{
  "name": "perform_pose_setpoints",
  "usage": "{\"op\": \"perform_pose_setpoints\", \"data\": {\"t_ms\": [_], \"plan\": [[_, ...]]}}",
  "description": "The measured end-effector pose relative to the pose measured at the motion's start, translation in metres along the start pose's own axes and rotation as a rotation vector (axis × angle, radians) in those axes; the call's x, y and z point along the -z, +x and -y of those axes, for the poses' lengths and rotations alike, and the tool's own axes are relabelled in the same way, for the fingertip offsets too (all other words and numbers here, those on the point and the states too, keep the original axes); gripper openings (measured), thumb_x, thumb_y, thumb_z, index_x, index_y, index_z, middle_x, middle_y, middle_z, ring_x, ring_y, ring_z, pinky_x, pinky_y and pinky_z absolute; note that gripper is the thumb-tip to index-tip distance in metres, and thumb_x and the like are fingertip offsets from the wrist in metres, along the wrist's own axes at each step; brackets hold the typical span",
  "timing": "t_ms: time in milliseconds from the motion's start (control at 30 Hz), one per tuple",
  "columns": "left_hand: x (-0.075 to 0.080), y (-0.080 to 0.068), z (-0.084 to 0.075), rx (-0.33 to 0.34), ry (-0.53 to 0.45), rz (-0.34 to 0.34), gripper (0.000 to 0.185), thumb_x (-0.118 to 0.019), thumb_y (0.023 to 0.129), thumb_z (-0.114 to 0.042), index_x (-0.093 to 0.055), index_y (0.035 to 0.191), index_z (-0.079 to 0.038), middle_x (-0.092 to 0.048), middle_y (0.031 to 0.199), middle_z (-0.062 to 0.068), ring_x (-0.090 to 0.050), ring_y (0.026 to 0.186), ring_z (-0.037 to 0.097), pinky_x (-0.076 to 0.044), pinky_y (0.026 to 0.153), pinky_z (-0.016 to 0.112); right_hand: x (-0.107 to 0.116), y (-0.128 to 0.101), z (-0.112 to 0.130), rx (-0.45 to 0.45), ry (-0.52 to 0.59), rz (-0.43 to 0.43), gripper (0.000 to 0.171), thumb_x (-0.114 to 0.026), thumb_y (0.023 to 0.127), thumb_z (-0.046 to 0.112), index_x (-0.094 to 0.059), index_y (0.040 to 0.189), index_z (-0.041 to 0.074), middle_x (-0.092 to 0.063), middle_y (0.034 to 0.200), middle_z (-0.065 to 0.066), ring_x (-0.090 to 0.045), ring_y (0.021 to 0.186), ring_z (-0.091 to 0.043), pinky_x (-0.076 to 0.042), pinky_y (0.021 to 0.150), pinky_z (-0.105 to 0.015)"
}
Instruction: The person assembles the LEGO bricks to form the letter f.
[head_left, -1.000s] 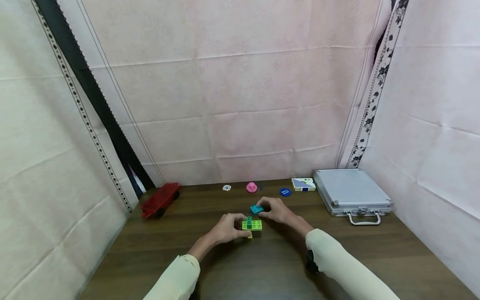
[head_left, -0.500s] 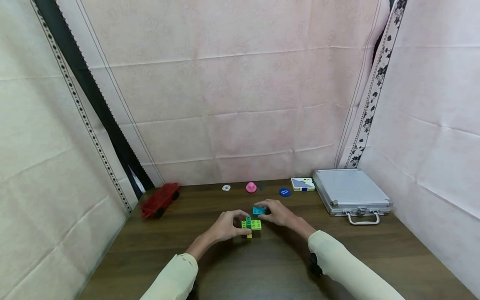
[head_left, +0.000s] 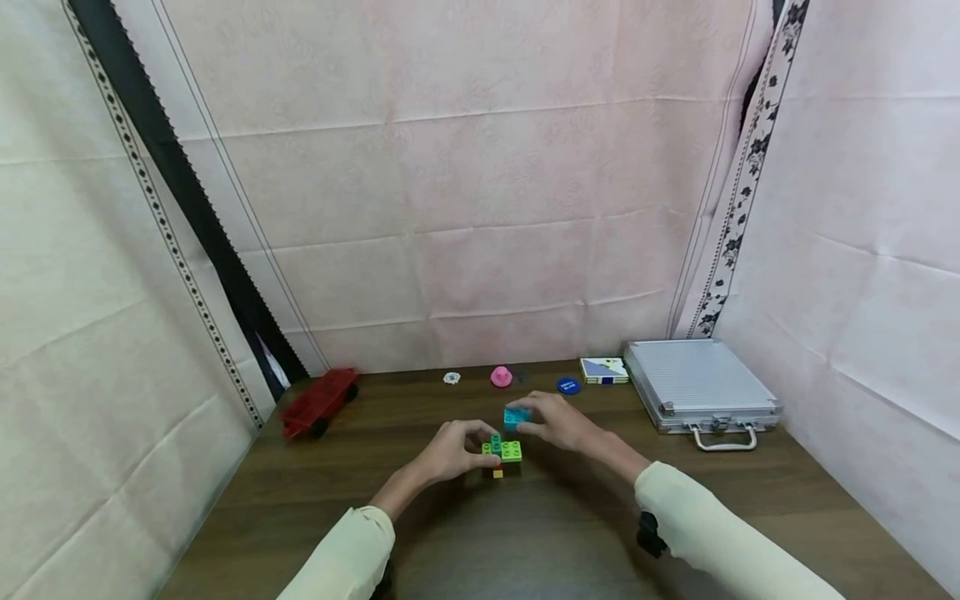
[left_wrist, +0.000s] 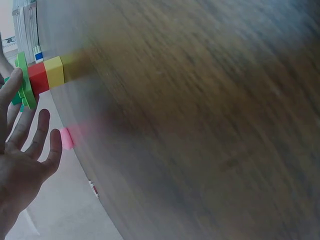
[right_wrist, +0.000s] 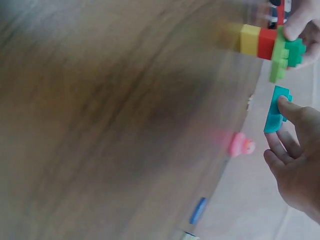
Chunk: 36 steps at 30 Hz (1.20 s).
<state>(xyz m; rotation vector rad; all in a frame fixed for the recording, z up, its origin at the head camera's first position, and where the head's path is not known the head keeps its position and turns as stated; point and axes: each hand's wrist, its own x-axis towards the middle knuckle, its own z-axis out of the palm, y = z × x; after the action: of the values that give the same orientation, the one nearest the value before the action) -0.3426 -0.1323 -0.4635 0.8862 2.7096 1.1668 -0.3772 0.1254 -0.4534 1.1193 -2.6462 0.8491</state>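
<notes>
Head view high over the table (head_left: 300, 517); both blurry wrist views apparently table-level, sharing the brick stack (head_left: 501, 451).

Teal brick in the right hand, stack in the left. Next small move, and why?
Probably lower the teal brick onto the light green plate beside the dark green brick. The right hand pinches the teal brick just above and beside the stack, not yet seated, while the left hand steadies the stack on the table.

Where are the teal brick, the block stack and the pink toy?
teal brick (right_wrist: 276, 111), right wrist view, its flat side face.
block stack (right_wrist: 266, 42), right wrist view, the red block in its middle.
pink toy (head_left: 501, 377), head view, its rounded top.
</notes>
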Motion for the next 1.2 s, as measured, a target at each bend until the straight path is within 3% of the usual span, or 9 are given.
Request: {"op": "perform_pose_setpoints", "data": {"t_ms": [300, 833, 1200], "plan": [[0.001, 0.000, 0.002, 0.019, -0.004, 0.007, 0.035, -0.082, 0.092, -0.031, -0.074, 0.121, -0.013, -0.071, 0.107, -0.003, -0.066, 0.096, 0.015, -0.057, 0.083, 0.032, 0.015, -0.001, 0.025, 0.022, 0.026, 0.022, 0.040, -0.072, 0.100, 0.018, -0.067, 0.138, 0.009, -0.068, 0.125, -0.004, -0.066, 0.109, -0.016, -0.057, 0.092, -0.036], [-0.001, 0.001, 0.005, 0.032, -0.039, 0.012, 0.036, -0.082, 0.092, -0.030, -0.073, 0.121, -0.010, -0.071, 0.106, -0.003, -0.065, 0.095, 0.014, -0.057, 0.082, 0.031, 0.008, -0.009, 0.037, 0.087, 0.081, 0.075, 0.038, -0.069, 0.102, 0.015, -0.065, 0.139, 0.007, -0.068, 0.126, -0.005, -0.066, 0.112, -0.017, -0.057, 0.094, -0.043], [0.000, 0.002, 0.003, 0.024, -0.018, 0.017, 0.037, -0.082, 0.092, -0.030, -0.072, 0.122, -0.011, -0.071, 0.105, -0.004, -0.064, 0.094, 0.014, -0.057, 0.082, 0.031, 0.005, -0.014, 0.045, 0.100, 0.046, 0.086, 0.040, -0.068, 0.102, 0.016, -0.064, 0.141, 0.007, -0.067, 0.128, -0.004, -0.065, 0.113, -0.016, -0.055, 0.094, -0.029]]}}
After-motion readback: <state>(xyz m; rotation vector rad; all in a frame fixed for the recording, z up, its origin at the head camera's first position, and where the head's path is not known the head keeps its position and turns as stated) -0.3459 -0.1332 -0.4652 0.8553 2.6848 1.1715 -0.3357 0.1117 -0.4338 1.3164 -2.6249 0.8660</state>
